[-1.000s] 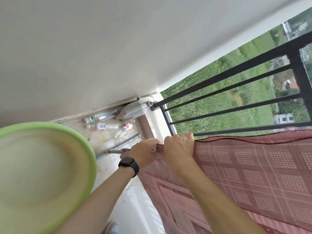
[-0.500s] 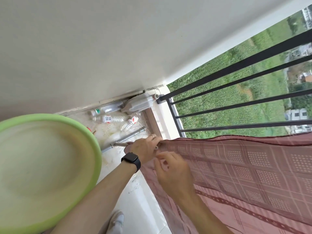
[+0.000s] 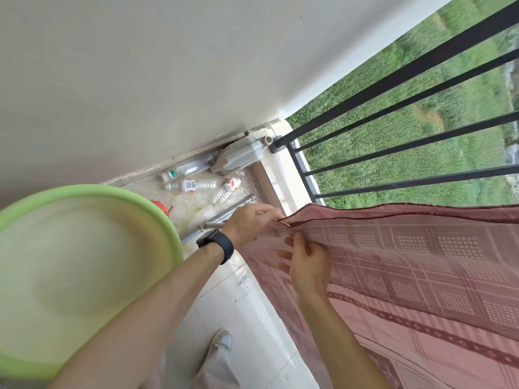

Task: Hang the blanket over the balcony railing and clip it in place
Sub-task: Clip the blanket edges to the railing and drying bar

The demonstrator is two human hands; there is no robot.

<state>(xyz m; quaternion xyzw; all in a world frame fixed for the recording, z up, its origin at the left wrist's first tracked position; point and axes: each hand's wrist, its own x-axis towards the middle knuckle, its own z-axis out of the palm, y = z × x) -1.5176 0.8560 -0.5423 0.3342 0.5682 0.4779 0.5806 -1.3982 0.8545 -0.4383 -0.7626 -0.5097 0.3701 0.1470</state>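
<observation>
Pinching the corner hem of the reddish-pink patterned blanket (image 3: pixel 407 262), the left grip (image 3: pixel 250 223) sits just right of the frame's centre, its fingers closed on the cloth's edge, with a black smartwatch (image 3: pixel 216 244) on that wrist. Just beside it at 4 o'clock, the right grip (image 3: pixel 309 265) is closed on a fold of the same blanket a little below the hem. The blanket fills the frame from 3 to 5 o'clock, and its upper hem runs along the nearest bars of the black balcony railing (image 3: pixel 393 80), which crosses from centre to 2 o'clock with green grass (image 3: pixel 393 164) behind it. A lime-green plastic basin (image 3: pixel 84 276) takes up 8 to 9 o'clock. Towards 12 o'clock from the grips, on the balcony floor (image 3: pixel 238 304), lie clear plastic bottles (image 3: pixel 193 185), a translucent jerrycan (image 3: pixel 241 157) and a metal pipe (image 3: pixel 230 211). A pale shoe (image 3: pixel 222 339) shows at 6 o'clock.
</observation>
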